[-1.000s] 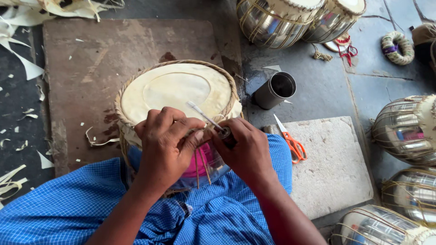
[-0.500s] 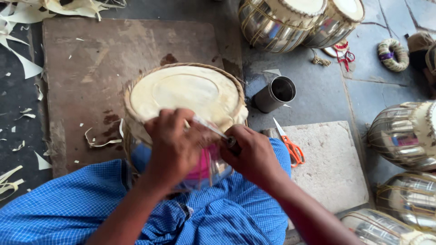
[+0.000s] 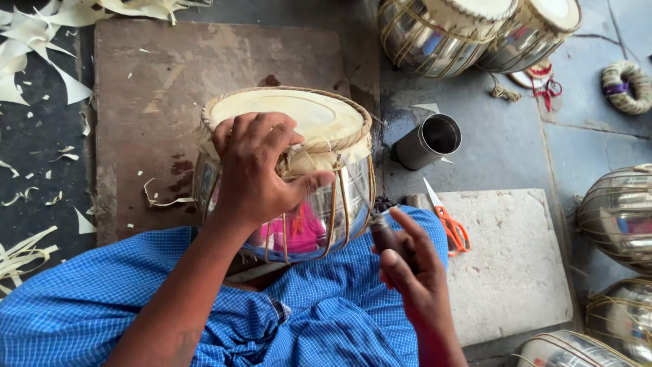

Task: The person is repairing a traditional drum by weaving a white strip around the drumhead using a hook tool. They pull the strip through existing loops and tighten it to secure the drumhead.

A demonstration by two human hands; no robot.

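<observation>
A shiny metal drum [image 3: 319, 217] with a pale hide head [image 3: 299, 112] and hide straps rests in my lap on blue checked cloth. My left hand [image 3: 261, 170] grips its near rim, fingers over the braided edge. To the right of the drum, my right hand [image 3: 411, 268] holds a dark-handled awl [image 3: 382, 231], its thin point up beside the drum's wall.
A metal cup [image 3: 428, 141] lies on the floor right of the drum, orange-handled scissors [image 3: 445, 221] on a stone slab [image 3: 516, 272]. More metal drums [image 3: 435, 34] stand at the top and right edge. Hide scraps [image 3: 27, 41] litter the left; a brown board [image 3: 156, 88] lies under the drum.
The right hand has pulled the awl away from the rim, down to the right. The left hand has shifted onto the rim, and the drum is tilted with its wall showing.
</observation>
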